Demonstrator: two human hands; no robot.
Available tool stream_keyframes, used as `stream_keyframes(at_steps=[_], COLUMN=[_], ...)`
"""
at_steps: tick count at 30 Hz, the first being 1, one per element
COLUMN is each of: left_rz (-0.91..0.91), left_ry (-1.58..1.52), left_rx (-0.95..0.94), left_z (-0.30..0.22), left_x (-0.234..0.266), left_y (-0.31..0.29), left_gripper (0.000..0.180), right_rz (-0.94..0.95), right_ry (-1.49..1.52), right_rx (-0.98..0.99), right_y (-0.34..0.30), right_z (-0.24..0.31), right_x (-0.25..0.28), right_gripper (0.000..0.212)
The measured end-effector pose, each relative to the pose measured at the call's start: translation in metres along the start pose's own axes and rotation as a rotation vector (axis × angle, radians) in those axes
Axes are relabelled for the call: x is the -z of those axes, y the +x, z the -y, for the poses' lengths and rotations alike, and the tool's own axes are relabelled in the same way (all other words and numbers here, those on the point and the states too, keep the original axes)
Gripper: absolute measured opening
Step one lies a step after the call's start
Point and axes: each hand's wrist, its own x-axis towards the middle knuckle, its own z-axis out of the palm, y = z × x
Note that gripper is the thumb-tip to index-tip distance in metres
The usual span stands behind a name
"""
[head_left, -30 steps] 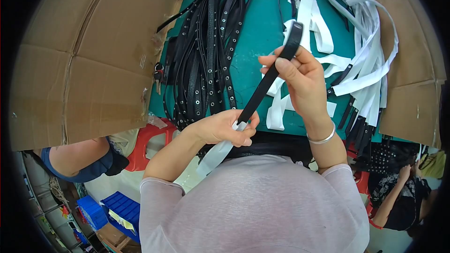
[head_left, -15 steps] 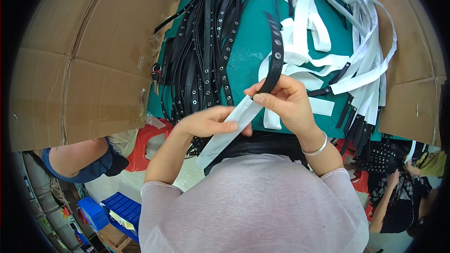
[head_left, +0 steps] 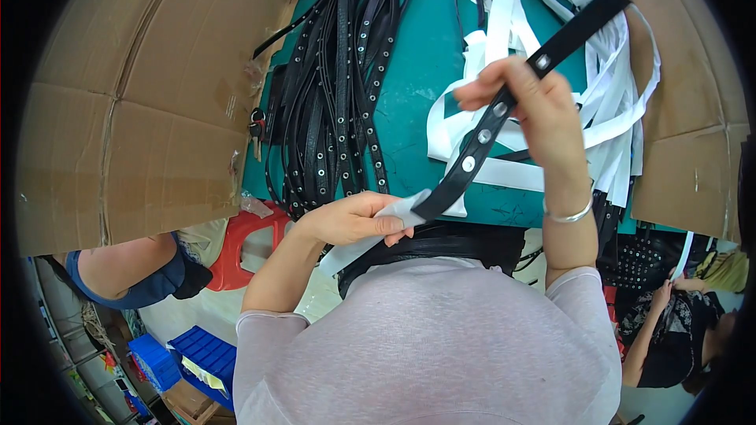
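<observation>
A black belt strap with metal eyelets (head_left: 484,136) runs slantwise from a white sleeve up toward the upper right. My left hand (head_left: 354,220) is closed around the white sleeve (head_left: 346,254) near its mouth, where the strap comes out. Higher up, my right hand (head_left: 547,114) grips the strap between thumb and fingers, slightly blurred, and the strap's tail rises past it. A bundle of black eyelet belts (head_left: 339,86) lies on the green table (head_left: 421,71) left of my hands. White-sleeved straps (head_left: 618,94) with black ends are heaped at the right.
Cardboard walls (head_left: 173,110) flank the table on both sides. Keys (head_left: 257,126) lie by the left wall. Below stand a red stool (head_left: 246,248) and blue bins (head_left: 206,354). Another person's arm (head_left: 130,267) shows at left; one more person (head_left: 669,338) sits at right.
My right hand has moved up and right along with the strap, and more of the strap shows outside the sleeve. My left hand now holds the sleeve close to its mouth.
</observation>
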Motion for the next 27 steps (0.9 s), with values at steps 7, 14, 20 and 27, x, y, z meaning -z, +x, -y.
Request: stream_keyframes(at_steps=[7,14,20,27], left_rz=[0.086,0.137,0.075,0.082], left_ry=[-0.038,-0.134,-0.103,-0.148], left_rx=[-0.025,-0.051,-0.029,-0.038], left_z=[0.000,-0.015,-0.038,-0.058], left_x=[0.008,-0.003,-0.002,-0.008], left_y=[0.004,0.024,0.034,0.046], left_gripper=[0.041,0.050,0.051,0.044], right_rz=[-0.128,0.057,0.085,0.302], right_ry=[-0.118,-0.096,-0.209,0.027], right_rx=[0.224,0.078,0.211,-0.251], right_y=[-0.007,-0.011,-0.017,-0.037], right_z=[0.028,0.034,0.015,-0.012], right_x=[0.034,0.014,0.001,-0.018], right_gripper=[0.039,0.042,0.048,0.052])
